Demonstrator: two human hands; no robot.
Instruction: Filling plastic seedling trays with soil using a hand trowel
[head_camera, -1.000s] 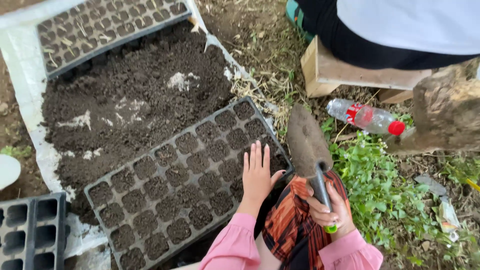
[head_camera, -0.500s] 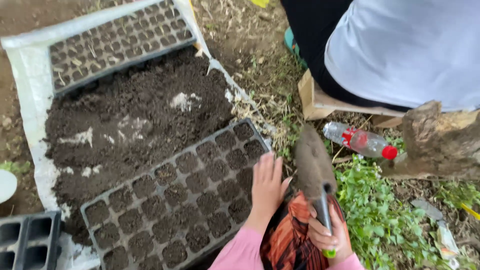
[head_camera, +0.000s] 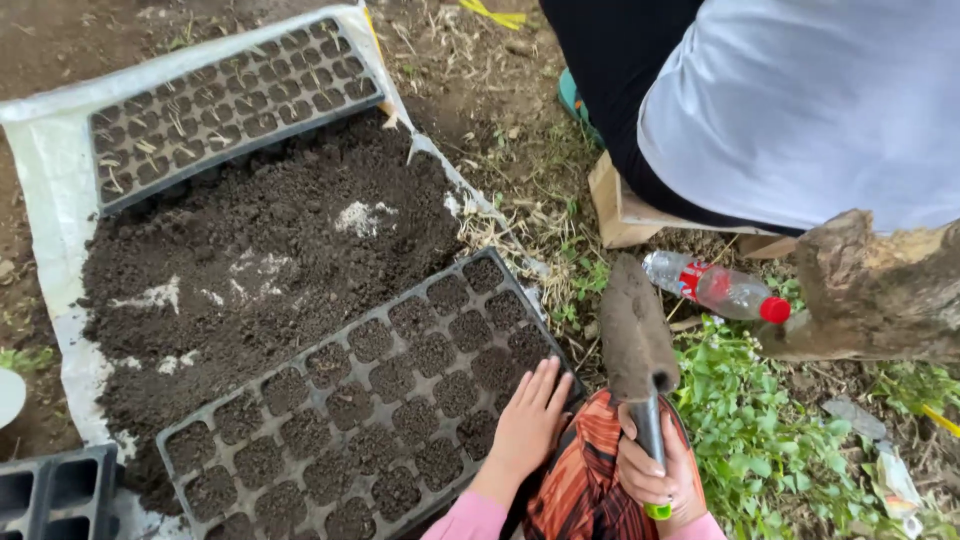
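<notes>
gripping a trowel in closed right hand; left hand flat, fingers spread, on seed tray.

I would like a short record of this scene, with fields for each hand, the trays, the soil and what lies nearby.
left hand: flat on the near black plastic seedling tray
right hand: grips the soil-caked metal trowel, blade up
near tray cells: filled with soil
far black seedling tray: cells less full
loose dark soil heap: on white plastic sheet
nearby: clear plastic bottle with red cap; another person in white top
</notes>
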